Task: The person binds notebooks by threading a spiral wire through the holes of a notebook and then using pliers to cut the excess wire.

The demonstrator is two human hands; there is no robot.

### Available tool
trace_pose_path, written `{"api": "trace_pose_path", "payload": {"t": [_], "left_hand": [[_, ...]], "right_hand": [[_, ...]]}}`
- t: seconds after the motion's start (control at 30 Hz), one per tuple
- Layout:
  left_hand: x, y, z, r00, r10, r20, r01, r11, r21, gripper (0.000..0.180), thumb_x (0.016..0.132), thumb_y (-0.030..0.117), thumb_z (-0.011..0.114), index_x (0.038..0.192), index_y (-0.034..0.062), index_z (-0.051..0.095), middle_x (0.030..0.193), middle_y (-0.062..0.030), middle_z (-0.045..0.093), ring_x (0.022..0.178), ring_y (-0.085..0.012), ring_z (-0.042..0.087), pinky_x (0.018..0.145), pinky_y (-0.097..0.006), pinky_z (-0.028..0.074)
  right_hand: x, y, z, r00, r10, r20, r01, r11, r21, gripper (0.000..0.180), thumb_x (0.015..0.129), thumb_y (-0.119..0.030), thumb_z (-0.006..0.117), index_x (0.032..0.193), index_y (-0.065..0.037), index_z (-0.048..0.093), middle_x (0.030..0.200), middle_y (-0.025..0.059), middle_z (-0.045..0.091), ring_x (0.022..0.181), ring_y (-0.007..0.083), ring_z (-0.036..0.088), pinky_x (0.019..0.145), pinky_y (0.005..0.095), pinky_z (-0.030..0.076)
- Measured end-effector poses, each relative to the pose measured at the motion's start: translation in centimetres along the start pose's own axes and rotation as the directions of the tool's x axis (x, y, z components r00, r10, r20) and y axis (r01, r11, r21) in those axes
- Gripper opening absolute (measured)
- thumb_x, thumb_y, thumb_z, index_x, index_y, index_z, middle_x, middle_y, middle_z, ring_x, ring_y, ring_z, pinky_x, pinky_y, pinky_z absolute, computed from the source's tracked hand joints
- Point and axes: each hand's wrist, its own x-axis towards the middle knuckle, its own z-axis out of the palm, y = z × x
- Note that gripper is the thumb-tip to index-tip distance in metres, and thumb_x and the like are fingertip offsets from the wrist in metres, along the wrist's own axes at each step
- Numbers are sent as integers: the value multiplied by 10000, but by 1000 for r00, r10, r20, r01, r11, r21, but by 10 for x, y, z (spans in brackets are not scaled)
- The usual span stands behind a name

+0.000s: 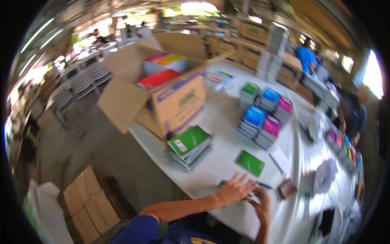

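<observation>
My left hand (236, 188) lies flat with fingers spread on a small thing with green and blue edges (222, 183) at the near edge of the white table (227, 118). My right hand (262, 203) touches the same spot from the right, next to a blue strip (266, 186); what it pinches is blurred. A single green notebook (250, 162) lies just beyond my hands. A stack of green spiral notebooks (189, 147) stands to the left of it.
An open cardboard box (178, 101) with red and yellow packs stands at the table's left end. Stacks of green, blue and pink notebooks (263, 116) fill the middle. A brown pad (287, 188) lies right of my hands. People (305, 57) work at the far side. Cartons (91, 203) sit on the floor.
</observation>
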Motion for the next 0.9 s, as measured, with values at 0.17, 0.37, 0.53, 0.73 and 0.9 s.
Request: {"api": "trace_pose_path", "payload": {"t": [0.17,0.37,0.53,0.73,0.9], "left_hand": [[-1,7,21,998,-44,-52,37,990,-137,568,915,367,541,1413,114,440,1420,-48,499,1294,-318,471,1041,-527,381],[0,12,22,990,-68,-126,51,990,-129,569,904,392,567,1383,98,480,1396,-53,521,1284,-328,478,1038,-522,384],[-4,12,26,987,-80,-136,68,993,-92,603,886,433,568,1393,122,467,1342,-30,550,1267,-297,488,1019,-489,419],[-3,14,20,983,-87,-159,68,991,-119,607,886,461,559,1387,129,473,1331,-38,557,1260,-298,491,1025,-504,404],[1,14,24,986,-103,-133,88,990,-110,586,890,492,541,1382,178,485,1341,-19,558,1223,-298,520,1030,-533,381]], "right_hand": [[-15,115,-210,807,-335,-487,-157,672,-723,361,813,-46,676,1159,-1,584,1053,147,588,969,280,595,828,353,496],[-55,172,-259,825,-428,-369,-355,116,-928,467,833,-409,608,1117,-40,646,1122,239,633,1036,391,613,907,502,465],[-31,102,-215,823,129,-553,-558,4,-830,255,830,-230,561,911,-26,693,1007,179,665,937,392,618,791,490,504],[-38,204,-314,871,-143,-469,-454,129,-882,472,844,-276,588,1254,-44,577,1179,253,589,1128,299,572,931,432,468],[-4,75,-213,922,-199,-332,-89,725,-683,380,907,-32,452,1260,-17,593,1190,167,593,1122,316,535,940,393,444]]}}
